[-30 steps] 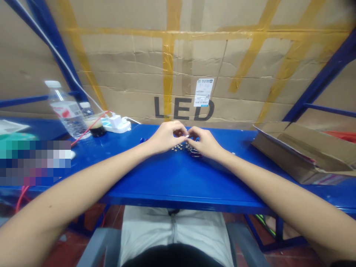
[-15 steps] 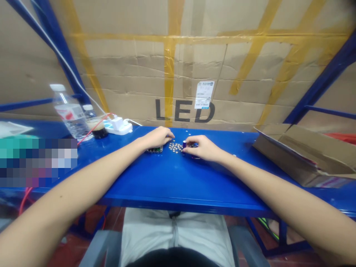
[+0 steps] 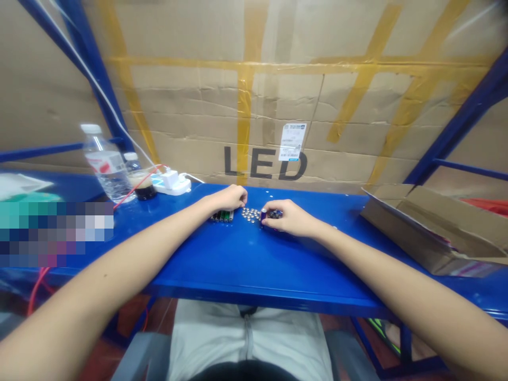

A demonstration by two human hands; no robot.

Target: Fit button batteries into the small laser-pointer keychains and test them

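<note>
My right hand [image 3: 286,217] pinches a small purple battery [image 3: 263,216] between thumb and fingers, close above the blue table [image 3: 246,259]. Dark and shiny small pieces [image 3: 275,214] show in the gap of that hand, partly hidden by it. Between both hands lies a cluster of small round silvery pieces [image 3: 250,212]. At its left edge is my left hand [image 3: 233,197], fingers bent and pressed together; whatever it holds is too small or hidden. Several batteries [image 3: 223,216], some green, lie side by side under the left wrist, partly covered by it.
On the left stand a water bottle [image 3: 105,164], a smaller bottle with dark liquid [image 3: 143,185] and a white power strip [image 3: 174,183] with cords. An open cardboard box [image 3: 428,227] is at the right. A large carton [image 3: 190,106] marked LED closes off the back.
My left fingers have drawn together from a looser reach over the silvery pieces. The right hand keeps the purple battery, now tilted slightly. The whole view has shifted a little.
</note>
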